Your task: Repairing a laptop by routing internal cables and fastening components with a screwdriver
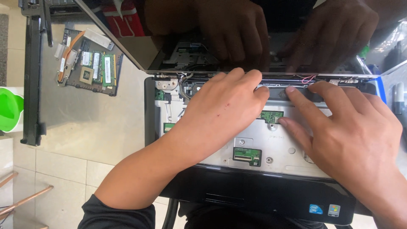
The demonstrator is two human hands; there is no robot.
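Observation:
An opened black laptop (263,197) lies in front of me with its keyboard removed, baring a silver metal plate (275,146) and small green circuit boards (247,156). My left hand (220,112) lies flat over the plate's upper left, fingertips at the black strip (275,91) along the hinge. My right hand (352,127) rests to the right, index finger pressing that strip and thumb beside a small green board (271,115). Neither hand holds anything. The glossy screen (190,34) stands open behind and mirrors both hands.
A removed green motherboard (91,63) with copper heat pipe lies on the tiled surface at upper left. A long black part (33,80) lies along the left side. A green round container (9,108) sits at the left edge. Red wires (308,79) show at the hinge.

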